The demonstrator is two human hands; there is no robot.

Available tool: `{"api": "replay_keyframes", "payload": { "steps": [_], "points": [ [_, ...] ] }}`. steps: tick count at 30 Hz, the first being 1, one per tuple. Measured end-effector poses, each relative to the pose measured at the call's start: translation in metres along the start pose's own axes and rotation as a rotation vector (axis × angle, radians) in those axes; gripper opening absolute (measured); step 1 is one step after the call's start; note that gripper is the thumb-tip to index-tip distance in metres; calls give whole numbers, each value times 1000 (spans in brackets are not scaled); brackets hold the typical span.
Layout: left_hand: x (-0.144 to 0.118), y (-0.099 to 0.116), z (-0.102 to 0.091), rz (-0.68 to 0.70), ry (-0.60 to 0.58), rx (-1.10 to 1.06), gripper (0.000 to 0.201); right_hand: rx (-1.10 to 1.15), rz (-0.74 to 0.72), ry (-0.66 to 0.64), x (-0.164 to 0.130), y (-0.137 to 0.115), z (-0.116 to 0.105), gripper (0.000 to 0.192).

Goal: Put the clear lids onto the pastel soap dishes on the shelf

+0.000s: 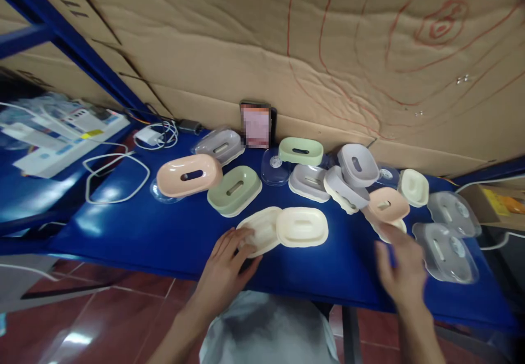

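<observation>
My left hand (pixel 229 260) is at the near side of the blue table, its fingers curled over the left edge of a cream oval soap dish tray (pixel 264 233). That tray touches or slightly overlaps a second cream tray (pixel 302 227) on its right. My right hand (pixel 402 263), somewhat blurred, hovers over the right side of the table with thumb and fingers apart and nothing visible between them. Just beyond its fingertips lies a peach slotted soap dish (pixel 388 204) with a cream piece under it. Clear lids (pixel 447 254) lie to the right of this hand.
Farther back stand a peach dish (pixel 174 175), green dishes (pixel 234 189) (pixel 301 150) and grey dishes (pixel 359 164). A phone (pixel 257 126) leans against the cardboard wall (pixel 197 41). White cable (pixel 118 200), a charger (pixel 150 136) and a power strip (pixel 61 148) lie left.
</observation>
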State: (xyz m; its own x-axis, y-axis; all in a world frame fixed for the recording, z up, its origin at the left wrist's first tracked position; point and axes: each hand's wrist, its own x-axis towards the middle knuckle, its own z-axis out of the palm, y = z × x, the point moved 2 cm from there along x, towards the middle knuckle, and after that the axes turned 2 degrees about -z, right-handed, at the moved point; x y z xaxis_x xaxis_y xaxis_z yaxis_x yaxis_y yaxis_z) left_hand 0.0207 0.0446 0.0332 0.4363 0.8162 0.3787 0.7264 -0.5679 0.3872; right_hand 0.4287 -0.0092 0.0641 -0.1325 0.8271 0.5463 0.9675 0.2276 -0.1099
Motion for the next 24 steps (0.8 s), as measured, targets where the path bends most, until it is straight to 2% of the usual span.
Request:
{"api": "replay_keyframes", "payload": {
  "steps": [2, 4, 6, 8, 11, 14, 18, 21, 24],
  "points": [
    [3, 5, 1, 0, 39, 35, 23, 87, -203, -146, 33, -47, 26, 57],
    [11, 14, 4, 48, 24, 64, 37, 63, -270, -225, 64, -76, 52, 63],
    [22, 23, 10, 143, -46, 76, 47, -24, -229, -247, 91, -87, 73, 63],
    [35, 30, 15, 229, -105, 75, 44, -91, -187, -218, 110, -87, 83, 54],
    [45, 34, 16, 314, -154, 16, 29, -31, -188, -144, 123, -83, 78, 37],
    [37, 36, 10, 371, -208, -67, 24, 159, -182, -101, 114, -83, 58, 28],
    [10, 40, 4, 382, -213, -140, 24, 348, -273, -185, 73, -90, 31, 35],
    [-5, 39, 6, 349, -179, -147, 21, 381, -326, -215, 38, -98, 17, 42],
    [-8, 34, 10, 267, -89, -130, 19, 331, -371, -221, 15, -109, 13, 39]
  ]
}}
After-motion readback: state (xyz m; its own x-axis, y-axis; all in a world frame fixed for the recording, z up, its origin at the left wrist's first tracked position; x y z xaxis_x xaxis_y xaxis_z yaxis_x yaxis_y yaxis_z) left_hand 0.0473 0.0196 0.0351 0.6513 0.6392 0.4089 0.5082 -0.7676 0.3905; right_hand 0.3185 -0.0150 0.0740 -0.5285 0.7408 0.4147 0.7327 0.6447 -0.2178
